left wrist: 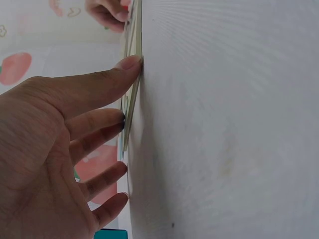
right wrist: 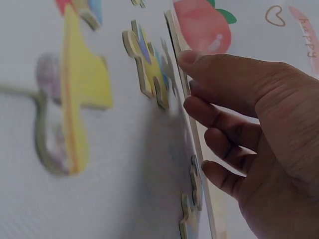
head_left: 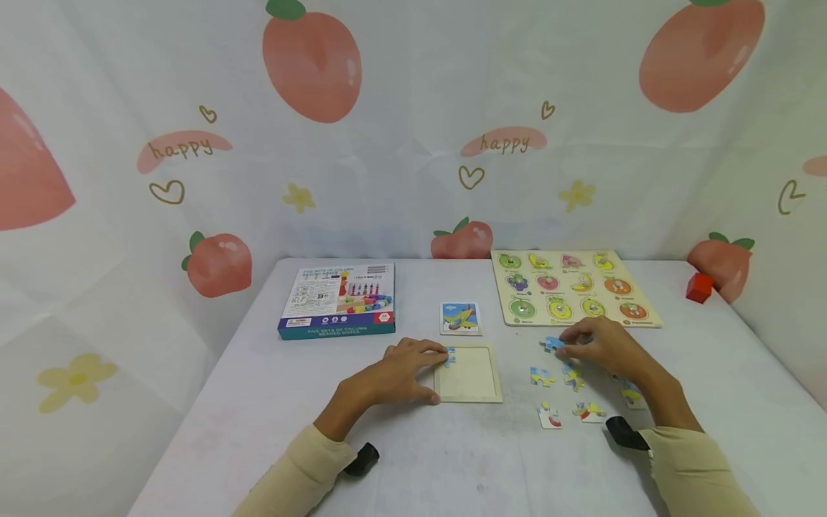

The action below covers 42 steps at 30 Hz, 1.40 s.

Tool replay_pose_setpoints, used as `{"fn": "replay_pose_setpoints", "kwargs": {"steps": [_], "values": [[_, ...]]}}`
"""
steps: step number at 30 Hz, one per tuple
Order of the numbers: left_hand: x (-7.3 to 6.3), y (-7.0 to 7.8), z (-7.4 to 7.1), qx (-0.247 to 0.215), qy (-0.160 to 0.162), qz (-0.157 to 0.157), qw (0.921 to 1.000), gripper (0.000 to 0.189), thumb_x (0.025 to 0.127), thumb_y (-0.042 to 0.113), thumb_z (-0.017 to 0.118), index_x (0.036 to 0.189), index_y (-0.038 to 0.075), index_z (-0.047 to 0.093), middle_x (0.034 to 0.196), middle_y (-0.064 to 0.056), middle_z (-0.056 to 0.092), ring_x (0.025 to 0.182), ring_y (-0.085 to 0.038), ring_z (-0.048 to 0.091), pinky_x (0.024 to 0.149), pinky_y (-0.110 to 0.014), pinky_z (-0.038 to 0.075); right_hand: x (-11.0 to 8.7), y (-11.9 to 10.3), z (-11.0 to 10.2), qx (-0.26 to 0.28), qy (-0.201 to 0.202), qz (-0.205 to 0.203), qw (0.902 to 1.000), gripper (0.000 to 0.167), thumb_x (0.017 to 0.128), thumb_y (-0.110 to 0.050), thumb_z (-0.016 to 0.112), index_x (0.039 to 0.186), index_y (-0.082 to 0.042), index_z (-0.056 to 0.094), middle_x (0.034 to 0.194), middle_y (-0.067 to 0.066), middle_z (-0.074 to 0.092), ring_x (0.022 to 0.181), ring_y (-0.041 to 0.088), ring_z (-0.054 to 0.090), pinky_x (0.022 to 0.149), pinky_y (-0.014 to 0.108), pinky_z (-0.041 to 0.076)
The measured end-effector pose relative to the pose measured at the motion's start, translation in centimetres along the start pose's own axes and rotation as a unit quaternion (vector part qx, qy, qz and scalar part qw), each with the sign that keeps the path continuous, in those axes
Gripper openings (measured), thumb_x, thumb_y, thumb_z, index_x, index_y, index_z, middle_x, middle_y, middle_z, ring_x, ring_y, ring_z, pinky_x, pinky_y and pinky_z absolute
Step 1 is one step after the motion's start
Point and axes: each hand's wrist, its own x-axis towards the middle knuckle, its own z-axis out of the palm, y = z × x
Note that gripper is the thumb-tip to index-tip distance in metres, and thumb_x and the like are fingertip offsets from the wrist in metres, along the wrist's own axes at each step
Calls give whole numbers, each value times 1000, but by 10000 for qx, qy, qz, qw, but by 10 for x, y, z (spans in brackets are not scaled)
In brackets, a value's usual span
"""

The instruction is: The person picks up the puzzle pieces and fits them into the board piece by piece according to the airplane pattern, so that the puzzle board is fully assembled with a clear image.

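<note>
On the white table lies a wooden puzzle tray (head_left: 496,391) with a blue puzzle piece (head_left: 450,356) in its upper left corner. My left hand (head_left: 403,370) rests at the tray's left side, fingertips on that piece and thumb at the near corner; the left wrist view shows its fingers (left wrist: 97,119) fairly straight. To the right, my right hand (head_left: 604,348) pinches another blue puzzle piece (head_left: 552,345) between thumb and index finger. In the right wrist view, the thumb (right wrist: 224,74) hides most of that piece. Several loose pieces (head_left: 543,376) lie around and below this hand.
Behind the tray lies a picture card (head_left: 461,318) of an airplane. A bead-set box (head_left: 339,301) stands back left, a fruit peg board (head_left: 575,287) back right. The red block (head_left: 699,287) sits near the right edge. A printed curtain (head_left: 400,143) hangs behind the table.
</note>
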Motion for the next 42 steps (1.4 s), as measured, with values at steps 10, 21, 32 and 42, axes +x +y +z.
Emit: {"fn": "replay_pose_setpoints", "kwargs": {"steps": [10,21,32,42], "values": [[1,0,0,-130,-46,-51,9999,76,91,39,83,158,19,54,163,5,47,152,-27,35,120,-55,32,5,-22,7,308,-68,-339,9989,33,91,-31,85,111,-6,81,91,-3,68,89,18,55,75,31,44],[1,-1,0,-143,-26,-9,9999,76,90,39,84,157,19,54,162,4,48,152,-28,35,119,-56,32,13,-44,26,274,-154,-910,9954,26,90,-28,86,106,-9,82,91,-7,71,87,14,55,75,30,47],[1,0,0,-171,-46,-39,9998,76,90,38,84,157,19,54,162,4,47,152,-28,35,120,-57,31,23,-63,41,277,-368,-1108,9928,28,90,-31,86,109,-11,82,98,-6,73,93,15,54,81,33,47],[1,-1,0,-73,-13,-14,10000,76,91,40,84,157,19,54,162,4,48,152,-28,36,119,-55,34,32,-84,56,170,-421,-1398,9891,24,89,-27,86,106,-11,83,90,-9,71,90,14,54,79,33,46]]}}
